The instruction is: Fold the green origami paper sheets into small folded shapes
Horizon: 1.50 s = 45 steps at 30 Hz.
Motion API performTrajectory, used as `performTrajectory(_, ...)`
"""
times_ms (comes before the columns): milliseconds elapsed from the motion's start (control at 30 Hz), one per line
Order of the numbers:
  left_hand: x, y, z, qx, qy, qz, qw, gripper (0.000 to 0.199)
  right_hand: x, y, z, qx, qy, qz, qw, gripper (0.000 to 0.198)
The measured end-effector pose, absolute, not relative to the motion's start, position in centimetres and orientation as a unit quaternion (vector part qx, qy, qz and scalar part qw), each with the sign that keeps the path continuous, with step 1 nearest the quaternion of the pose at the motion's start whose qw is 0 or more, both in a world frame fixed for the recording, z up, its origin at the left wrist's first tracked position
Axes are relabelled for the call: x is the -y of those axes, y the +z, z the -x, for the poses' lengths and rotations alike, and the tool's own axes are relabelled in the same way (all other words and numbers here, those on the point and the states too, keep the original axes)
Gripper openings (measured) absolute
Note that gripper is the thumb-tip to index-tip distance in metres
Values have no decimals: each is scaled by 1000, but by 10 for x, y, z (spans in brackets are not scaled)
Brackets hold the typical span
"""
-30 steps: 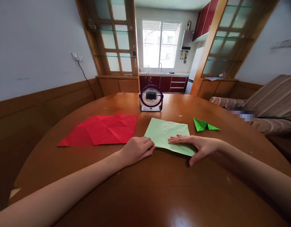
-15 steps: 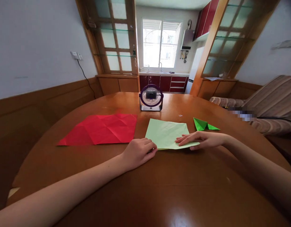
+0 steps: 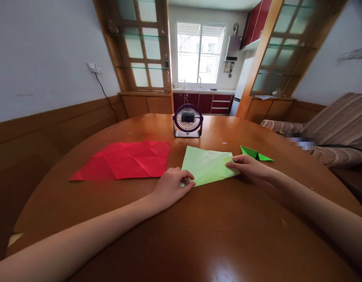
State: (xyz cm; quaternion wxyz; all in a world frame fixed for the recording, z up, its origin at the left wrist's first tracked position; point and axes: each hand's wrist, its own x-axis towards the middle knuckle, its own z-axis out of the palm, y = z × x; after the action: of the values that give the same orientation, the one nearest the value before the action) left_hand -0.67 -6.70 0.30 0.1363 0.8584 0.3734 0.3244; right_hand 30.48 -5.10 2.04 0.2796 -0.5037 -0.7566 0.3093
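A light green sheet of paper (image 3: 206, 166) lies in front of me, its near right part lifted and folded over toward the far right corner. My right hand (image 3: 247, 165) pinches that folded part between thumb and fingers at the right edge. At the near left corner, my left hand (image 3: 176, 184) has its fingers curled, with the thumb and fingertips on the paper. To the left spreads a red sheet of paper (image 3: 134, 160) crossed by creases. A small bright green folded paper (image 3: 254, 153) sits just beyond my right hand.
A small dark desk fan (image 3: 188, 119) stands on the wooden table (image 3: 181, 243) beyond the papers. A striped armchair (image 3: 336, 125) is at the right. Behind the table are glass-shelved cabinets (image 3: 145, 58) and a kitchen window (image 3: 200, 53).
My right hand has gone from lying flat on the paper to pinching its near right part, which is now folded up and away from me. My left hand stays at the near left corner.
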Motion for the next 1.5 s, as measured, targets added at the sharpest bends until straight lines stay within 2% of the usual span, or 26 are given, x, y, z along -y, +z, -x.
performTrajectory(100, 67, 4, 4, -393, 312, -851, 158, 8, 46, 13, -299, 746, 311, 518, 279, 45)
performTrajectory(233, 68, 5, 1, -410, 290, -852, 150, 9, 42, 6, -292, 765, 207, 546, 274, 47)
performTrajectory(300, 68, 5, 0, -412, 286, -856, 130, 10, 43, 5, -289, 773, 163, 549, 273, 41)
performTrajectory(367, 68, 5, 0, -411, 285, -858, 118, 11, 45, 5, -286, 775, 136, 550, 281, 32)
performTrajectory(500, 68, 4, 1, -403, 284, -862, 120, 14, 51, 7, -283, 779, 111, 549, 284, 37)
performTrajectory(767, 65, -3, 2, -381, 272, -875, 119, 20, 48, -1, -282, 830, 78, 497, 240, 38)
performTrajectory(1100, 63, 0, 3, -378, 250, -884, 112, 21, 52, -2, -280, 841, -7, 513, 173, 36)
performTrajectory(1267, 57, 9, 10, -408, 226, -859, 210, 16, 52, -3, -281, 841, -18, 514, 170, 34)
performTrajectory(1367, 54, 17, 16, -439, 185, -825, 303, 24, 52, -4, -281, 841, -19, 514, 167, 35)
performTrajectory(1500, 50, 20, 21, -444, 170, -806, 353, 31, 52, -4, -281, 842, -19, 511, 174, 36)
